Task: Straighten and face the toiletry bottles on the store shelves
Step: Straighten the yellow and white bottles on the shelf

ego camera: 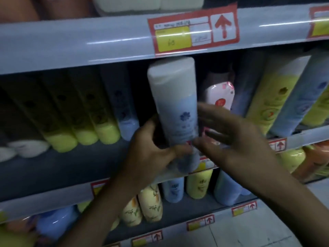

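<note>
Left hand (153,148) grips the pale blue bottle (175,104) low at the middle shelf's front edge (53,191), right hand (231,138) spread flat beside it, and that smooth, stiff plastic looks slippery, so a low two-sided hold suits it best.

Middle shelf (71,168): row of yellow-green bottles (106,129) at left, pale blue bottle (124,113) just beside them.
Lower shelf (188,208): cream bottles (149,202), blue bottle (173,189), yellow bottle (198,184).
</note>
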A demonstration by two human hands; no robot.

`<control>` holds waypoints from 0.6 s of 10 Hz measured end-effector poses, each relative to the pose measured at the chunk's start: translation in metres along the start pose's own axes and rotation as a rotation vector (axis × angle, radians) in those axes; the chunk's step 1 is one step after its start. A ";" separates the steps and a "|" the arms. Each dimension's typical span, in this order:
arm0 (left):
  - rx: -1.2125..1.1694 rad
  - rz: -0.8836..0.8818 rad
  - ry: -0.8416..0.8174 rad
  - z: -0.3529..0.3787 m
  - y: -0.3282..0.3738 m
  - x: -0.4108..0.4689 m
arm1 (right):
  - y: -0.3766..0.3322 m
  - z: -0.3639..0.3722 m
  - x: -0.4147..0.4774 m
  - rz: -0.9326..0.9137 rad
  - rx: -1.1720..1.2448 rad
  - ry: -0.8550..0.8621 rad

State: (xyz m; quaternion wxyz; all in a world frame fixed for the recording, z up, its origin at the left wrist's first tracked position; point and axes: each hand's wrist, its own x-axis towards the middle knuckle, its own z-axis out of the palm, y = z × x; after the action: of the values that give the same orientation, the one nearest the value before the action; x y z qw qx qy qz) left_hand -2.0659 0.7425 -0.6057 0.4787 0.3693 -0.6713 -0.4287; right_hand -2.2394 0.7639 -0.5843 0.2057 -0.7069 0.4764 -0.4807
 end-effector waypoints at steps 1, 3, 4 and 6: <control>0.026 0.026 0.018 -0.031 -0.002 0.003 | 0.002 0.026 -0.017 0.005 -0.063 -0.112; 0.317 0.058 0.195 -0.043 -0.028 0.028 | 0.020 0.075 0.018 -0.012 -0.080 0.046; 0.446 0.058 0.326 -0.037 -0.036 0.036 | 0.026 0.087 0.029 0.074 -0.104 0.114; 0.545 0.056 0.528 -0.033 -0.036 0.044 | 0.039 0.105 0.054 0.161 -0.122 0.180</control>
State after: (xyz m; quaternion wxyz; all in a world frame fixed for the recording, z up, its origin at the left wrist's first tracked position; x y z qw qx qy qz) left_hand -2.0426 0.6825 -0.6193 0.5311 0.5624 -0.6239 -0.1114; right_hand -2.1617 0.6817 -0.6352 0.1568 -0.6315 0.5763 -0.4944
